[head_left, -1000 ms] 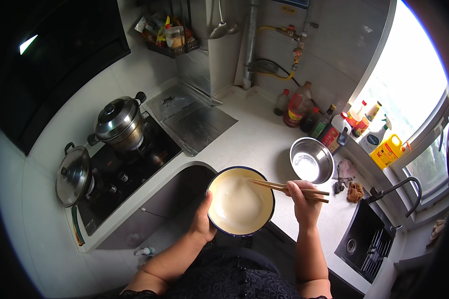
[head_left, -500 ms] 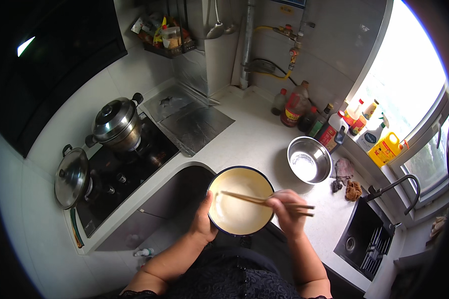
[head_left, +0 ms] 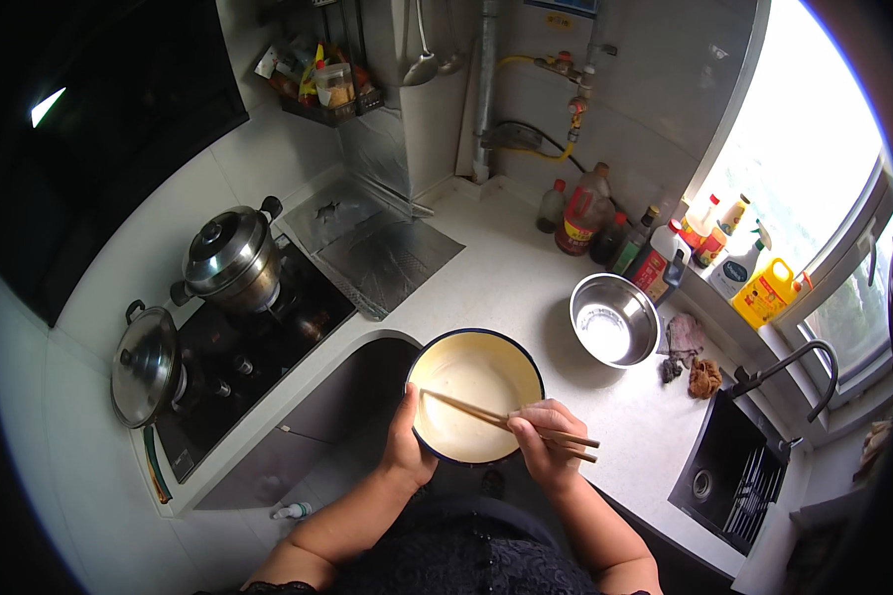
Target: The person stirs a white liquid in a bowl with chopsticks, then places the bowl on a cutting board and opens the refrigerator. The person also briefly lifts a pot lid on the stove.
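A cream enamel basin [head_left: 478,349] with a dark blue rim is held up near the counter's front edge. My left hand [head_left: 405,443] grips its left side, thumb at the rim. Wooden chopsticks [head_left: 466,407] are closed in my right hand [head_left: 549,444], at the basin's lower right. Their thin tips reach inside to the left wall, and their thick ends stick out past my hand. Something pale lies in the basin, but I cannot make out what it is.
Right of the basin stands a steel bowl [head_left: 615,319] on the white counter [head_left: 506,268]. Several bottles [head_left: 585,213] line the wall and window. A black sink [head_left: 724,476] sits at right. A steel pot [head_left: 230,253] and a lidded wok [head_left: 146,367] rest on the stove [head_left: 258,357].
My right hand has moved left and slightly down with the chopsticks. Their tips have shifted to the basin's left wall. My left hand keeps its hold.
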### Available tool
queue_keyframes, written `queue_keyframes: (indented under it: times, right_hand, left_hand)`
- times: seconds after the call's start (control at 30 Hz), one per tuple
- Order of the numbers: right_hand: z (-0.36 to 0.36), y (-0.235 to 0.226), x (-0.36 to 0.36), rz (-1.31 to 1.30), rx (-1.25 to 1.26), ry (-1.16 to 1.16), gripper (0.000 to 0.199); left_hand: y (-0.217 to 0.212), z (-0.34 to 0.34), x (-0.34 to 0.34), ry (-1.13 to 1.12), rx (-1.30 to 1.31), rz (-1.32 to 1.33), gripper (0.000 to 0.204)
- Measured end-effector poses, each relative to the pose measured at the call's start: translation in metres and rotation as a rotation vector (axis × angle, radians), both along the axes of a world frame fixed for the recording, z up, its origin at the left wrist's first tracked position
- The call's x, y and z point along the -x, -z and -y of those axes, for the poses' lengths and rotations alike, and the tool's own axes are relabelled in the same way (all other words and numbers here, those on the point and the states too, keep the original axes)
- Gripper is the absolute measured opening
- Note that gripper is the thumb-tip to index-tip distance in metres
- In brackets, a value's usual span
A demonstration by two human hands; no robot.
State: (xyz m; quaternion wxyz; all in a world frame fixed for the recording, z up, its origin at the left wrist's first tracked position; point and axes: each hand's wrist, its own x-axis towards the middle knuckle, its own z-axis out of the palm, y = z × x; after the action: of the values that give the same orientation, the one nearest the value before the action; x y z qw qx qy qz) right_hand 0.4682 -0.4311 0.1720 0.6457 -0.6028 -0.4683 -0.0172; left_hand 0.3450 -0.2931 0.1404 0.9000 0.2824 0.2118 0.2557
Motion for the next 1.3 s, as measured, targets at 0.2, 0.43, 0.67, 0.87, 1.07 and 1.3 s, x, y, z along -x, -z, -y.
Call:
queue_keyframes:
  times: [0.2,0.43,0.67,0.87,1.07,1.3]
  right_hand:
    - [-0.004,0.003,-0.003,0.271,-0.019,0.313,0.026]
    - [-0.009,0.009,0.004,0.251,-0.004,0.192,0.032]
    - [-0.009,0.002,0.007,0.284,-0.067,0.142,0.031]
    - [-0.004,0.002,0.001,0.446,-0.030,0.363,0.026]
    - [-0.012,0.001,0.008,0.328,0.006,0.233,0.024]
    - [-0.007,0.000,0.008,0.246,-0.016,0.083,0.024]
  left_hand:
    - [-0.013,0.005,-0.001,-0.009,-0.005,-0.019,0.063]
    - [-0.010,0.009,-0.001,0.002,0.027,-0.041,0.064]
    - [-0.006,0.006,-0.003,-0.025,-0.018,0.002,0.065]
    - [-0.009,0.005,-0.003,-0.034,-0.048,-0.001,0.065]
    - [-0.002,0.012,-0.002,0.007,-0.021,-0.070,0.065]
    - [0.000,0.010,-0.003,-0.008,0.001,0.010,0.066]
